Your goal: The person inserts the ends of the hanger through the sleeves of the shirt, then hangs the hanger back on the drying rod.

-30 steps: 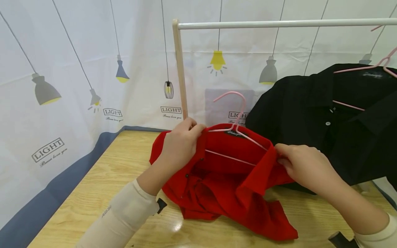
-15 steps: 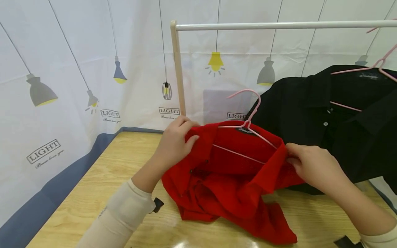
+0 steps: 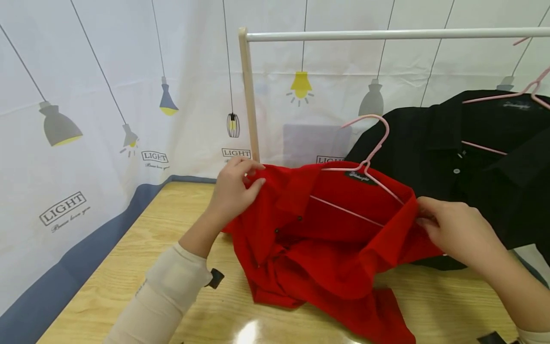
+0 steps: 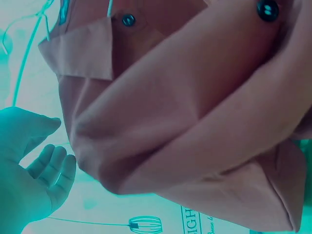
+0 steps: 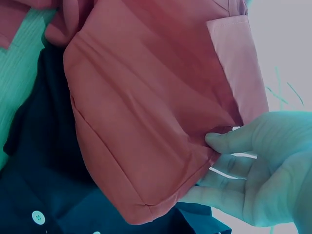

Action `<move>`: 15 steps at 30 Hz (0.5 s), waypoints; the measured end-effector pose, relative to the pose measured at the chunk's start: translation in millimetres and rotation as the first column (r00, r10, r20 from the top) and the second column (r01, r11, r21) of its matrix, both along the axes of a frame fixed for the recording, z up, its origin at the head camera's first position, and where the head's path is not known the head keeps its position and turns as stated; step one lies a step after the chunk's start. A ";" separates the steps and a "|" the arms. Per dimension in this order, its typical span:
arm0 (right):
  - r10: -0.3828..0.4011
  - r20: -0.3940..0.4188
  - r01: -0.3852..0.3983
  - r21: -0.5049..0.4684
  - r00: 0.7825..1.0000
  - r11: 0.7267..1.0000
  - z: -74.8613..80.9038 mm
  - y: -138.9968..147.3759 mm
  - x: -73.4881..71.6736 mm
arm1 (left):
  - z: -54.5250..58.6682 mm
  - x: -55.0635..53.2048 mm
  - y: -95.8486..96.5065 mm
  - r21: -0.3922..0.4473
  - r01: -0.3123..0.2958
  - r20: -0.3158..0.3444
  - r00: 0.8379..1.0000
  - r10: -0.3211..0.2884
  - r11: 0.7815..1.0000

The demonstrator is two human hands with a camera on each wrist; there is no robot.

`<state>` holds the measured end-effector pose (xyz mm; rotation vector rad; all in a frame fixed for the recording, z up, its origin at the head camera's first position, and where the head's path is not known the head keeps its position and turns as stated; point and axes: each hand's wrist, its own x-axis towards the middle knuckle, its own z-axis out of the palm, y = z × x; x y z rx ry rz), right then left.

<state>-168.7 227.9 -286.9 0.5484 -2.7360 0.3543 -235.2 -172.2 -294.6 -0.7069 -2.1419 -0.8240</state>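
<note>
A red shirt (image 3: 331, 272) with dark buttons hangs from a pink hanger (image 3: 380, 145), its lower part bunched on the table. My left hand (image 3: 234, 186) is at the shirt's left shoulder. In the left wrist view, thumb and fingers of the left hand (image 4: 36, 168) are parted beside the cloth, with nothing pinched between them. On the other side, my right hand (image 3: 461, 231) pinches the right shoulder; the right wrist view shows the thumb on the red cloth (image 5: 141, 112) and the fingers behind it. The hanger's right end is hidden under the collar.
Behind stands a rack with a white rod (image 3: 343, 35) and a wooden post (image 3: 249, 95). A black shirt (image 3: 429, 181) on another pink hanger (image 3: 498, 98) is at the right, close behind my right hand. The wooden table (image 3: 124, 282) meets a lamp-print curtain (image 3: 193, 95).
The hanger and the shirt's collar have shifted right. My left hand has slid from the collar out along the left shoulder, its thumb lifting off the cloth. My right hand has moved right, still pinching.
</note>
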 end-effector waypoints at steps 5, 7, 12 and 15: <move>-0.018 -0.021 0.018 0.013 1.000 1.000 2.4 4.3 1.8 | 1.4 -12.1 -4.9 0.101 -0.035 0.017 0.999 0.033 0.994; -0.025 -0.025 0.025 0.014 0.999 1.000 3.6 5.7 3.0 | 2.4 -17.1 -7.1 0.149 -0.047 0.019 0.999 0.044 0.988; -0.031 -0.027 0.032 0.013 0.999 0.999 7.7 11.1 5.6 | 8.1 -29.7 -12.4 0.252 -0.093 0.077 0.994 0.076 0.963; -0.034 -0.030 0.034 0.015 0.999 0.999 10.1 13.9 5.6 | 12.0 -38.7 -15.4 0.292 -0.136 0.148 0.984 0.096 0.947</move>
